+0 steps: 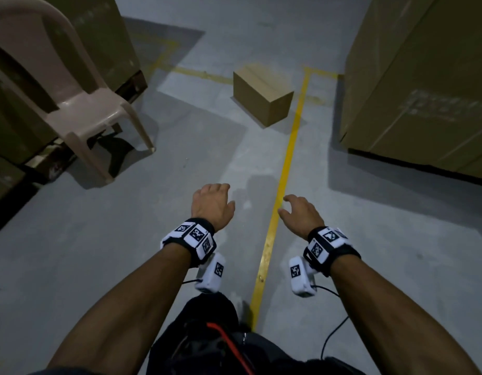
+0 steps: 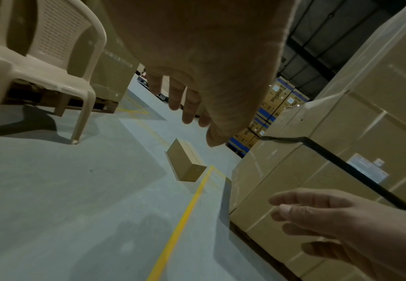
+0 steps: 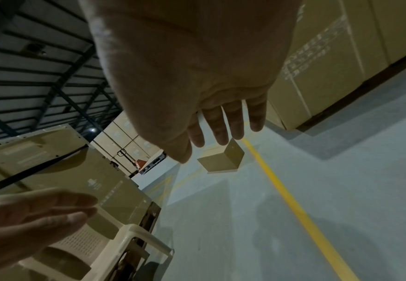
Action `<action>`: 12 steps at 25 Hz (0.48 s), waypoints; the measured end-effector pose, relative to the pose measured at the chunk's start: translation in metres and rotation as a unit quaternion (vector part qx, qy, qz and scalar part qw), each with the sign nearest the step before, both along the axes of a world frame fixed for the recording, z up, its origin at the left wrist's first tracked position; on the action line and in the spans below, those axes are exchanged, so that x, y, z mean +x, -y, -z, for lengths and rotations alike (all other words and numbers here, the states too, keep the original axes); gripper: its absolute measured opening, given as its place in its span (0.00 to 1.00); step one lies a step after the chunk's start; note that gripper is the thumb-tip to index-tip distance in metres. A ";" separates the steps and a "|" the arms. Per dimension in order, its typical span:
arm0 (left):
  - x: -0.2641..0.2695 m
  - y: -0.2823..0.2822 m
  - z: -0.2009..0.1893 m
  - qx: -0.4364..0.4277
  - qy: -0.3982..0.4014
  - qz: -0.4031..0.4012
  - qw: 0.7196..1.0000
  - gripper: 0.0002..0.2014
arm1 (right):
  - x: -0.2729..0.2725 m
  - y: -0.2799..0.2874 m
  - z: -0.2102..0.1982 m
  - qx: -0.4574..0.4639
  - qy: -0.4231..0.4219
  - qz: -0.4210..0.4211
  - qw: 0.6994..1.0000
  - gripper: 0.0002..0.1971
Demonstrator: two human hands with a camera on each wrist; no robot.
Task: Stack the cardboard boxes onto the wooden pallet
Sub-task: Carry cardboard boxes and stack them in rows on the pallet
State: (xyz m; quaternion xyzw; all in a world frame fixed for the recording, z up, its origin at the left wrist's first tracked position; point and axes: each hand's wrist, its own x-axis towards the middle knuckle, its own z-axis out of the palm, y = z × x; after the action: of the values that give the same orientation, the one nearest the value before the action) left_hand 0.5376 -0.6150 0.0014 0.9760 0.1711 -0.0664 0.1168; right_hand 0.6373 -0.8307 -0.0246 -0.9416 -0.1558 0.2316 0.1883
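Observation:
A small cardboard box stands alone on the grey floor ahead, just left of a yellow line; it also shows as the box in the left wrist view and the box in the right wrist view. My left hand and right hand are held out in front of me, well short of the box, both with relaxed fingers and holding nothing. A wooden pallet shows under the big cartons at the left.
A beige plastic chair stands at the left in front of tall cartons. Another tall stack of cartons rises at the right. A yellow floor line runs forward between my hands. Open grey floor lies between me and the box.

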 end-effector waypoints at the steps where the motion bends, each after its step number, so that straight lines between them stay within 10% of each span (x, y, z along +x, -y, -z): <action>1: 0.024 -0.009 0.003 -0.004 -0.002 -0.005 1.000 0.25 | 0.025 -0.009 0.000 -0.003 0.003 0.003 1.000 0.26; 12: 0.402 -0.148 0.017 -0.039 -0.002 0.022 0.999 0.25 | 0.369 -0.141 0.000 0.003 0.010 0.067 0.998 0.26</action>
State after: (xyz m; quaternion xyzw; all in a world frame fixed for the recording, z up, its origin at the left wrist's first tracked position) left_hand 0.9397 -0.4673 -0.0157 0.9741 0.1472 -0.0774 0.1532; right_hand 1.0059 -0.6899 -0.0244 -0.9516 -0.0946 0.2091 0.2045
